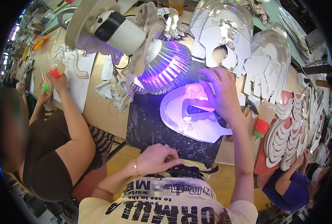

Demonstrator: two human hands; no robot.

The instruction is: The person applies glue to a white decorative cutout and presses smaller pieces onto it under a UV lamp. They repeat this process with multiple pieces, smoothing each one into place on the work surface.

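A flat, pale shoe upper [175, 112] with a cut-out in its middle lies on a dark marbled slab [145, 123], lit violet. Over its far right side reaches my right hand [222, 93], its fingers apart and the thumb close to the upper's edge. Whether the fingertips touch the upper I cannot tell. My left hand [155, 158] rests curled by the slab's near edge in front of my body, and nothing shows in it. A finned lamp [166, 63] with violet light hangs just above the upper, on its far left.
Stacks of pale shoe uppers [199, 33] stand beyond the slab. To the right are a glue bottle [264, 119], a hammer [251, 107] and curved pieces [278, 142] on a red sheet. At the left a co-worker's hand [57, 80] holds another bottle; another person sits at right.
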